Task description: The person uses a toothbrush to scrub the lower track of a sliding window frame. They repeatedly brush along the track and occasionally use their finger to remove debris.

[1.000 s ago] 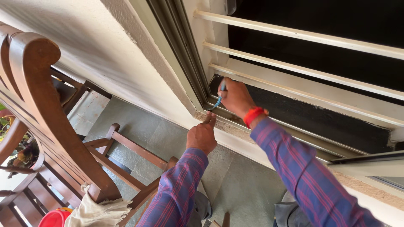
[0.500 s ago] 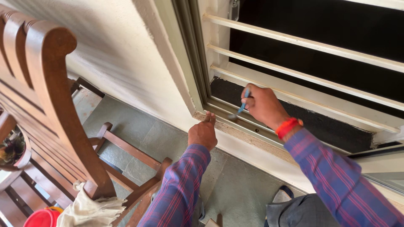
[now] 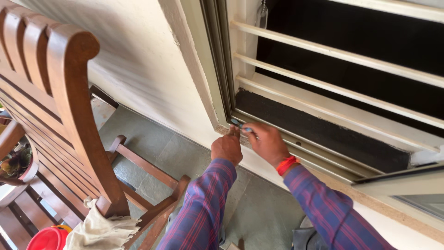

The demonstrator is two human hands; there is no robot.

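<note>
My right hand [image 3: 267, 142] grips a small blue-handled brush [image 3: 241, 126], its tip at the left corner of the window's bottom track [image 3: 319, 155]. A red band circles that wrist. My left hand [image 3: 227, 147] rests against the sill's rough edge just beside it, fingers curled, thumb up near the brush tip. Both arms wear blue and red plaid sleeves. Cream horizontal bars [image 3: 342, 55] cross the dark window opening above.
A wooden rocking chair [image 3: 69, 106] stands close on the left with a pale cloth [image 3: 99, 229] draped at its base. A red container [image 3: 46, 238] sits at the bottom left. Grey floor tiles [image 3: 152, 148] lie below the cream wall [image 3: 134, 60].
My right hand has moved left and down along the track, bringing the brush from mid-sill to the left corner beside my left hand. The view has shifted slightly.
</note>
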